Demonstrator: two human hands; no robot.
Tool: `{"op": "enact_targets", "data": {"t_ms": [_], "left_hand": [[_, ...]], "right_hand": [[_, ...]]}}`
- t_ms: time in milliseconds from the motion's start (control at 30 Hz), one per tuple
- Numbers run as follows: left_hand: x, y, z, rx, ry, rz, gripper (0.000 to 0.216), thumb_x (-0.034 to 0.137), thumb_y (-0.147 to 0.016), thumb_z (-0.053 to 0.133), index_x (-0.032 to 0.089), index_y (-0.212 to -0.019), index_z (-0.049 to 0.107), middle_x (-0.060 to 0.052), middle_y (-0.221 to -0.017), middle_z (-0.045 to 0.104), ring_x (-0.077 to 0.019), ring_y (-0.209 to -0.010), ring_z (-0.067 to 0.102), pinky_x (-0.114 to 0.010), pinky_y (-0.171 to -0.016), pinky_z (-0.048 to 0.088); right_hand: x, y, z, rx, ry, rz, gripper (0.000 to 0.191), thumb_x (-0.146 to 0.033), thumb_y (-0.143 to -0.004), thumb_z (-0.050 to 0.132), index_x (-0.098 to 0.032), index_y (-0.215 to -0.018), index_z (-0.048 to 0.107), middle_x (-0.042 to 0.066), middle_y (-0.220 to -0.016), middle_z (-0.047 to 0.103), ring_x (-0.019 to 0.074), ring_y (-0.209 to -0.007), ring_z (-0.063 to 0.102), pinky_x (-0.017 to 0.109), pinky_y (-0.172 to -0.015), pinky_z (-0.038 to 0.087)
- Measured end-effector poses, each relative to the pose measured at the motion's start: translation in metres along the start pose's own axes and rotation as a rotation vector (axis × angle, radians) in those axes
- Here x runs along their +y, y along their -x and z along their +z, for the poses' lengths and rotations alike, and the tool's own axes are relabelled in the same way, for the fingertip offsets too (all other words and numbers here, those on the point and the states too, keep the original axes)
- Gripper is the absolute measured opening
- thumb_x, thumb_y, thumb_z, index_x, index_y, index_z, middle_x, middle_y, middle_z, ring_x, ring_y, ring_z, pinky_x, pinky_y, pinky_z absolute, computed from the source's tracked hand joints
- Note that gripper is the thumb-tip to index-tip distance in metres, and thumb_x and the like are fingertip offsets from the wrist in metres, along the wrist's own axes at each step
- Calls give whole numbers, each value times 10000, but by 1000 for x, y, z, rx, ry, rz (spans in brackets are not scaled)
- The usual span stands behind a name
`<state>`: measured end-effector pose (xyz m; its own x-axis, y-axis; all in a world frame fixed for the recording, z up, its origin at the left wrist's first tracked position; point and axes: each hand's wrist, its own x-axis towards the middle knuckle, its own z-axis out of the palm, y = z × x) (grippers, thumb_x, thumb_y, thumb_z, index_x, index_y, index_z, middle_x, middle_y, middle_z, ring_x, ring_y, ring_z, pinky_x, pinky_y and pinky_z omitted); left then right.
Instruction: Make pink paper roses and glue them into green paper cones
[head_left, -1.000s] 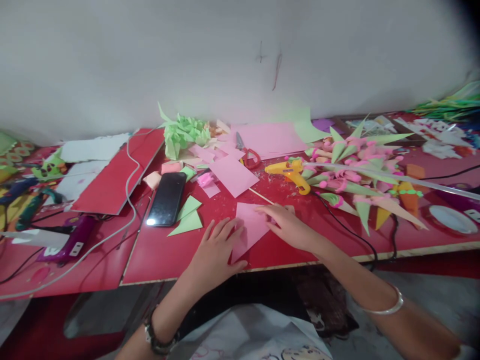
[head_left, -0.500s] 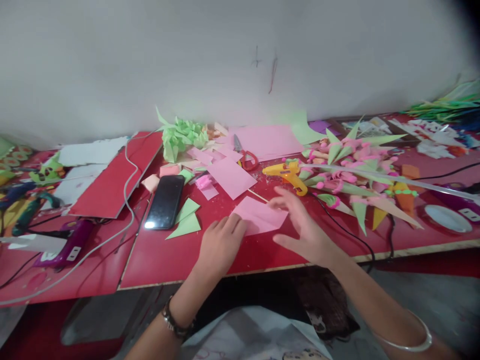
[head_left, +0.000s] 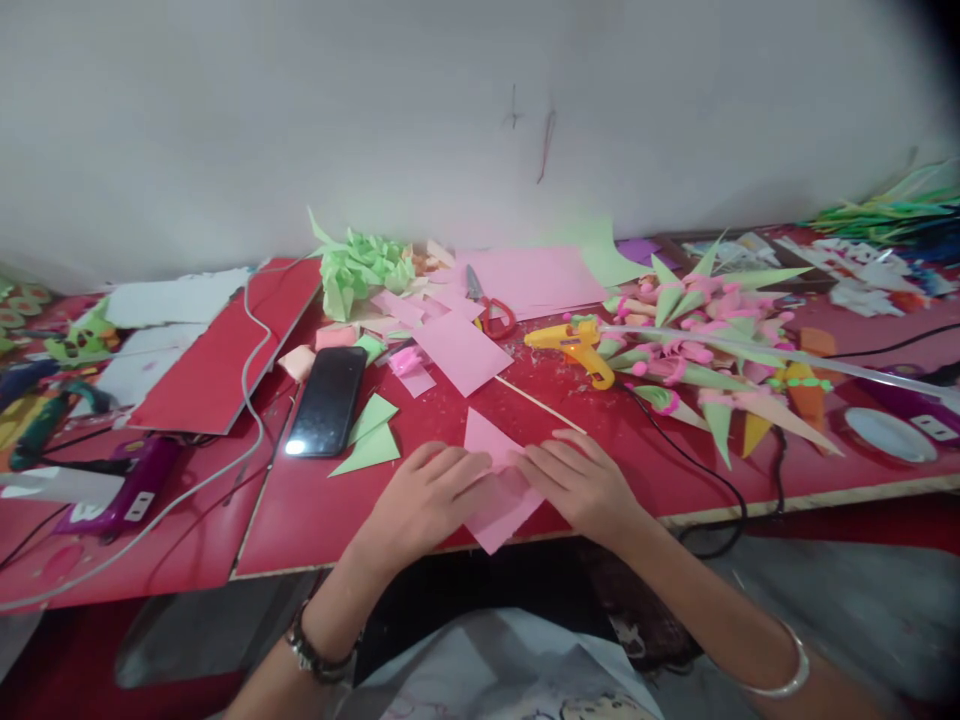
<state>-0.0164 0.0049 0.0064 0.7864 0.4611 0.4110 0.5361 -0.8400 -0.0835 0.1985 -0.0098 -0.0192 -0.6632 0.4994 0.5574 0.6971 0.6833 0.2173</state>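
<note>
A square of pink paper (head_left: 501, 512) is between my two hands near the table's front edge, one corner pointing toward me. My left hand (head_left: 442, 490) grips its left side with the fingers closed. On the right side, my right hand (head_left: 574, 480) holds it too, fingertips bent over the paper. Parts of the sheet are hidden under the fingers. Just beyond lies a thin wooden stick (head_left: 541, 404). Another pink sheet (head_left: 463, 352) rests flat farther back, and green paper triangles (head_left: 369, 445) lie left of my left hand.
A black phone (head_left: 326, 402) lies to the left. Behind are red-handled scissors (head_left: 495, 315) and a yellow glue gun (head_left: 576, 350) with a black cord. Pink and green paper cones (head_left: 697, 345) are heaped on the right, near a white oval dish (head_left: 890, 435). A grey cable (head_left: 251, 385) crosses the left side.
My right hand has come down and closed on the pink paper. The paper has turned and moved toward me, with my left hand gripping it; the stick is now uncovered.
</note>
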Motion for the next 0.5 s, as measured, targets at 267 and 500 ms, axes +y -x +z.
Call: {"op": "enact_targets", "data": {"t_ms": [267,500], "left_hand": [[11,31,14,-159,176,-90,196,141,-831,428,179,-976,553,-15,-932,629,-130,-831,549,-271,-734,400],[21,41,22,-56,141,-279,138,214,-812,486,196,-890,598,3,-812,642,-131,-701,543,-273,-639,368]], "right_hand": [[-6,10,9,-188,-317,9,221,-121,-817,437,-152,-958,605,52,-996,609,162,-953,499,340,-938,333],[8,-3,19,-355,-737,158,155,-210,-780,536,-197,-891,643,45,-898,600,151,-830,517,297,-771,420]]}}
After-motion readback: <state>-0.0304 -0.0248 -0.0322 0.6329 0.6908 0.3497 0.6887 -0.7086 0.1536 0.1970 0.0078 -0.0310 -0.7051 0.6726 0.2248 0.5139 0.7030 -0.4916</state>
